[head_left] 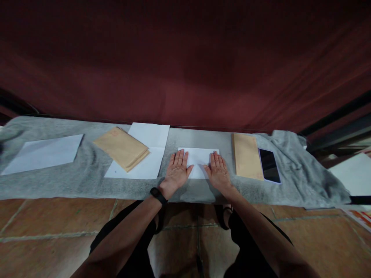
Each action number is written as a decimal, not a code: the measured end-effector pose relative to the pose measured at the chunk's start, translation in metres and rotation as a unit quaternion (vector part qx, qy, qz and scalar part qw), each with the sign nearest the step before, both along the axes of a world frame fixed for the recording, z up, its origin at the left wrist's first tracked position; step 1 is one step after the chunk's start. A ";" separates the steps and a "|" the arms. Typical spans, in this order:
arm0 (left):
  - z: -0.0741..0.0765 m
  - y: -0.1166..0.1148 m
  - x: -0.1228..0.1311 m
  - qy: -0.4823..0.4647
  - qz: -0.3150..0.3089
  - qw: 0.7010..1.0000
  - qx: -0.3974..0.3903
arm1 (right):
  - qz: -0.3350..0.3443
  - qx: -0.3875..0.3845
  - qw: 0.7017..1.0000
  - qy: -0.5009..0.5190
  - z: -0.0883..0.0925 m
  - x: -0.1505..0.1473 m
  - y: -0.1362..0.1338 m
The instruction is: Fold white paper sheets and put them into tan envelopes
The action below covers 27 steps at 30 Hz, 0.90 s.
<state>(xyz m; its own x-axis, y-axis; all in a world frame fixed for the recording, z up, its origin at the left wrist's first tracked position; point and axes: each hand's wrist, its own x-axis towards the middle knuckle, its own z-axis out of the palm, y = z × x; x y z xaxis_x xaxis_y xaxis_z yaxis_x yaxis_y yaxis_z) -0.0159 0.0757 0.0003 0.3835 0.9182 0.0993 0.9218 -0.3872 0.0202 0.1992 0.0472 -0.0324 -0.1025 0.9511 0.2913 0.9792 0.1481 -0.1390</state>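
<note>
A white sheet of paper (198,157), seemingly folded, lies on the grey cloth (95,189) right in front of me. My left hand (177,170) rests flat on its left side, fingers stretched out and pointing away from me. On the right side of the paper my right hand (218,170) lies flat in the same way. Both thumbs point inward, with a gap of white paper between them. The hands cover the paper's left and right ends in part.
Left of my hands, several brown envelopes (120,146) lie on white sheets (149,164). Another white sheet (43,153) is farther left. To the right are a stack of brown envelopes (247,156) and a phone (269,166). A dark red curtain (185,88) hangs behind the cloth-covered surface.
</note>
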 end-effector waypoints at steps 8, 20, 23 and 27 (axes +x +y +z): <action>0.000 0.002 -0.004 -0.026 0.005 1.000 -0.004 | -0.020 0.020 1.000 -0.004 0.000 0.006 -0.004; 0.008 0.002 0.007 -0.043 -0.048 0.998 -0.001 | 0.001 -0.031 0.999 0.038 0.032 -0.009 0.003; 0.008 0.000 0.017 -0.058 -0.059 0.997 -0.008 | 0.034 -0.069 0.995 0.071 0.032 -0.024 0.005; 0.006 -0.002 0.029 -0.061 -0.079 0.994 -0.035 | 0.060 -0.097 0.989 0.093 0.027 -0.037 0.008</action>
